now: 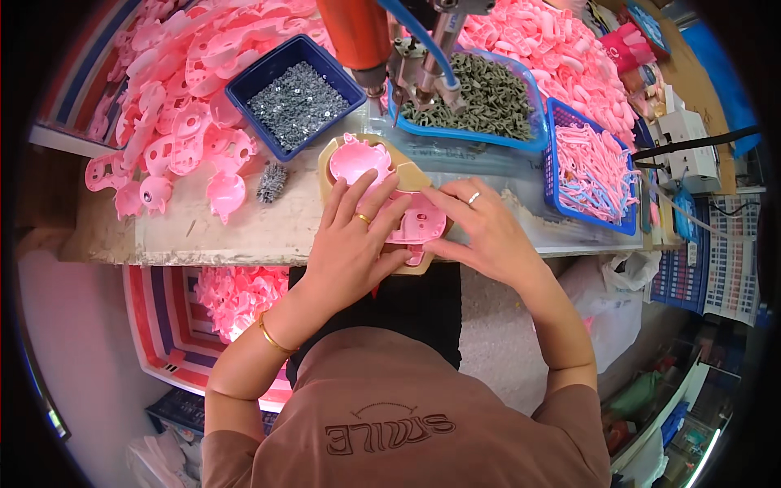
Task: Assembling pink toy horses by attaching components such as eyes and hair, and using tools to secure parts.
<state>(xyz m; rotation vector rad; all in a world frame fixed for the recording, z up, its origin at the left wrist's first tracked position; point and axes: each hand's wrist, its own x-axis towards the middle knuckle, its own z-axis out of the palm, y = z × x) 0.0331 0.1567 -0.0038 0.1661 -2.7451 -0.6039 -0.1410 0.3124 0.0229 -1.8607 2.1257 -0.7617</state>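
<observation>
A tan fixture (327,159) sits at the table's front edge. Its upper hollow holds a round pink plastic shell (355,154) with small ear-like tabs. A second pink plastic shell (425,218), with cut-outs, lies in the lower part. Over its left side my left hand (350,236) rests with fingers spread, the fingertips reaching across both shells. My right hand (488,232) grips the lower shell's right edge between thumb and forefinger. Parts of both shells are hidden under my fingers.
Above the fixture hangs an orange-red power driver (355,37) beside a metal nozzle. Behind stand a dark blue box (236,91) of screws, a blue tray (496,140) of grey-green pieces and a blue basket (587,213) of pink strips. Pink parts (183,122) heap at left.
</observation>
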